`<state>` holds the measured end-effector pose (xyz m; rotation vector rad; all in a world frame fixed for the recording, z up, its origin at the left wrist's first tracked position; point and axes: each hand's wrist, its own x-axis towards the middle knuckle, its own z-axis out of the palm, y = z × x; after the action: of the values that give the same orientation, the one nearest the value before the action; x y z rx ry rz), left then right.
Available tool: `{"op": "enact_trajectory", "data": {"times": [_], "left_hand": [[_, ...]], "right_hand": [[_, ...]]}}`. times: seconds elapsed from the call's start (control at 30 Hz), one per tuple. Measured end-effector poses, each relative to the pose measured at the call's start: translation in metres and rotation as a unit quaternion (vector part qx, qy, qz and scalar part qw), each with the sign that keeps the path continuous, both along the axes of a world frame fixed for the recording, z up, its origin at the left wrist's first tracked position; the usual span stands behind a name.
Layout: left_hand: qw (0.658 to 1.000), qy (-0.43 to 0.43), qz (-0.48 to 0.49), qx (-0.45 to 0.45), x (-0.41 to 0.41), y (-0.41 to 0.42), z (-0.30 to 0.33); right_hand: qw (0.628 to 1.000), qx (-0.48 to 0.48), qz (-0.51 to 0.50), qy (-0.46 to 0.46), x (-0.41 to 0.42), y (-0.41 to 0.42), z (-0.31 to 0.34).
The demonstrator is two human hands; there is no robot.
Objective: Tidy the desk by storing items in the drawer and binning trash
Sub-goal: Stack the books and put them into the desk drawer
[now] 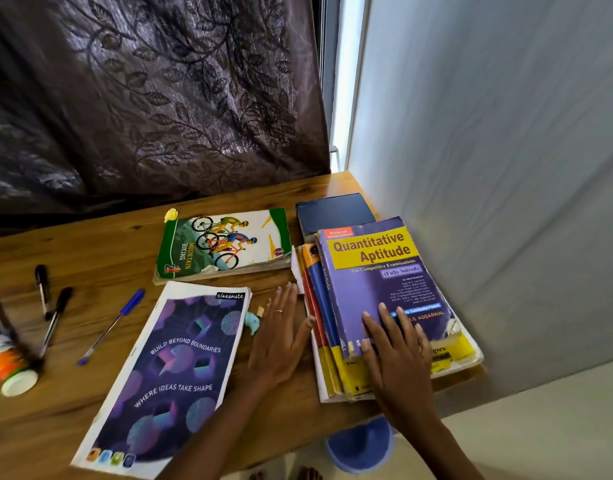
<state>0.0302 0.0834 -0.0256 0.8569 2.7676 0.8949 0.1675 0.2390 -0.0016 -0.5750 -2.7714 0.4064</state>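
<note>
A stack of books (336, 362) lies at the desk's right edge, topped by a purple and yellow "Quantitative Aptitude" book (378, 271). My right hand (395, 344) lies flat on that top cover with fingers straight. My left hand (281, 337) rests flat on the wooden desk (100, 261) beside the stack, its thumb touching the stack's left side. A purple Classmate notebook (173, 372) lies left of my left hand. A green "Mountain Biking" notebook (225, 244) lies behind it. A small light-blue object (252, 323) sits between notebook and left hand.
A blue pen (112, 325) and two black pens (41, 289) (55, 317) lie at the left, with an orange and white bottle (7, 365) on its side. A dark blue book (333, 213) lies behind the stack. A blue bin (362, 445) stands under the desk. Curtain behind, wall at right.
</note>
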Motion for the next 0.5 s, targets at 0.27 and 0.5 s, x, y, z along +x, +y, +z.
{"op": "enact_trajectory", "data": {"times": [0.27, 0.5], "left_hand": [[0.996, -0.07, 0.045, 0.022, 0.07, 0.039, 0.007], [0.996, -0.079, 0.027, -0.006, 0.073, 0.04, 0.009]], "right_hand": [[1.0, 0.0, 0.008, 0.007, 0.0, 0.003, 0.0], [0.999, -0.006, 0.027, 0.022, 0.003, 0.009, -0.005]]}}
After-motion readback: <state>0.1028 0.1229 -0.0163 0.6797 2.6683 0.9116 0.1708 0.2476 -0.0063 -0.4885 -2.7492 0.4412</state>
